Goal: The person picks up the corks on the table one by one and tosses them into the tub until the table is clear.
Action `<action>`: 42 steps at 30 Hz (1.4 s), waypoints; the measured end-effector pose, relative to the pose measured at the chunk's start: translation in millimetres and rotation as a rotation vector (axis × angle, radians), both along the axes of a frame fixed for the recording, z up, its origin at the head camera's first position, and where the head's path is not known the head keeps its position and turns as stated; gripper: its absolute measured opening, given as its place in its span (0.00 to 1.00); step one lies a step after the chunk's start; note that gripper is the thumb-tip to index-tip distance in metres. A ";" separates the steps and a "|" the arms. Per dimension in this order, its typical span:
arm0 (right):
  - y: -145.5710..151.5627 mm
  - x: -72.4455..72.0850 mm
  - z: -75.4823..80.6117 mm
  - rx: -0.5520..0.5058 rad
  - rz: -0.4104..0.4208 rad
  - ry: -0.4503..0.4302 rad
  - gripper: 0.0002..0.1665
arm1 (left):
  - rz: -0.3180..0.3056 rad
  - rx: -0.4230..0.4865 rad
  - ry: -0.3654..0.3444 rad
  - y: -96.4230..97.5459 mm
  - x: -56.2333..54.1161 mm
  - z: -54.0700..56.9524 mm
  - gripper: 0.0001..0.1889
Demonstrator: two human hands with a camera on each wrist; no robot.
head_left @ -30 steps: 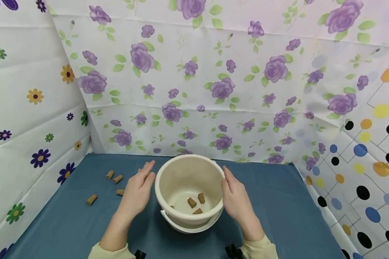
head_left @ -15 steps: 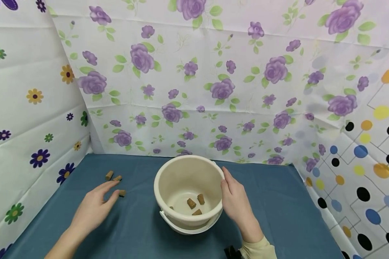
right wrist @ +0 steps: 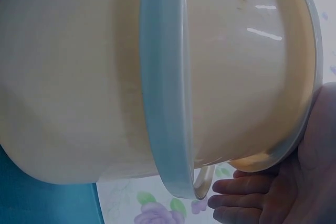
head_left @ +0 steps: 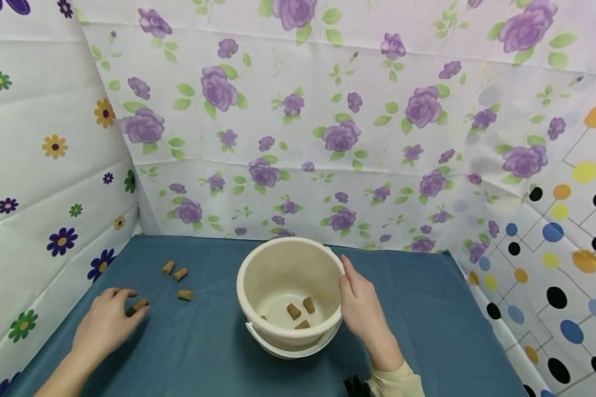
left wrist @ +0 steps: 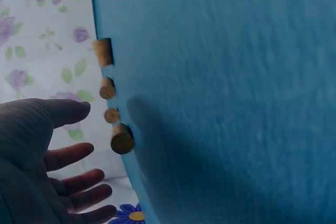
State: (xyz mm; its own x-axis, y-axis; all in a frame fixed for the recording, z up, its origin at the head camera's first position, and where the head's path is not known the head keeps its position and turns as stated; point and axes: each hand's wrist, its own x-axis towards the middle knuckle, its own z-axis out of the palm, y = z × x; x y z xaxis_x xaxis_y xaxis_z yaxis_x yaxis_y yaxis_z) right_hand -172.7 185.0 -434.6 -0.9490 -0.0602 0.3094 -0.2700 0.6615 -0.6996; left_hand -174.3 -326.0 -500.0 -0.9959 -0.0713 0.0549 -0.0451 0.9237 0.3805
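A cream bucket (head_left: 250, 325) stands mid-table, its carrying handle (right wrist: 164, 77) hanging down at the front. Inside lie several corks, among them one cork (head_left: 293, 311) near the middle of the floor. My right hand (head_left: 365, 303) rests against the bucket's right rim with fingers extended, as the right wrist view also shows (right wrist: 262, 198). At the left, my left hand (head_left: 106, 322) reaches over a cork (head_left: 139, 305), thumb and fingers either side of it. In the left wrist view the fingers are spread and the nearest cork (left wrist: 122, 140) sits apart from them.
Three more corks lie beyond the left hand: one cork (head_left: 168, 267) farthest back, another cork (head_left: 180, 274) beside it, and a third cork (head_left: 185, 295) nearer the bucket. Blue cloth (head_left: 203, 347) covers the table. Patterned sheets (head_left: 298, 138) hang behind and at both sides.
My left hand has left the bucket's left side, passed near the back corks, and moved left and forward-down to the outermost cork. The right hand and bucket have stayed put.
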 end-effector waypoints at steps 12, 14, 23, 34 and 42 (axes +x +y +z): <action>1.4 -0.8 -0.8 0.005 0.005 -0.001 0.30 | 0.017 -0.062 -0.095 -12.1 -10.3 -5.7 0.25; 1.4 -0.9 -0.7 0.006 0.004 -0.001 0.30 | 0.016 -0.065 -0.104 -13.4 -11.8 -5.9 0.23; 1.1 -1.0 0.3 -0.001 -0.003 -0.009 0.31 | -0.015 -0.065 -0.154 -15.5 -17.9 -5.4 0.16; 0.3 1.5 0.3 0.009 -0.007 -0.022 0.31 | -0.028 -0.062 -0.208 -15.7 -18.1 -7.7 0.17; 1.2 0.6 0.3 0.013 0.001 -0.014 0.31 | -0.022 -0.062 -0.211 -15.2 -17.4 -7.3 0.18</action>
State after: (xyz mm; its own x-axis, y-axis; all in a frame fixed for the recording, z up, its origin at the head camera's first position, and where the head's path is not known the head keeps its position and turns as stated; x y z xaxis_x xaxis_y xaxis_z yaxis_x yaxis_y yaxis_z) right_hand -172.1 186.2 -434.3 -0.9532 -0.0646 0.2954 -0.2607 0.6702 -0.6949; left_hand -191.7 -341.1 -507.3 -0.9871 -0.0526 -0.1510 -0.0974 0.9466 0.3073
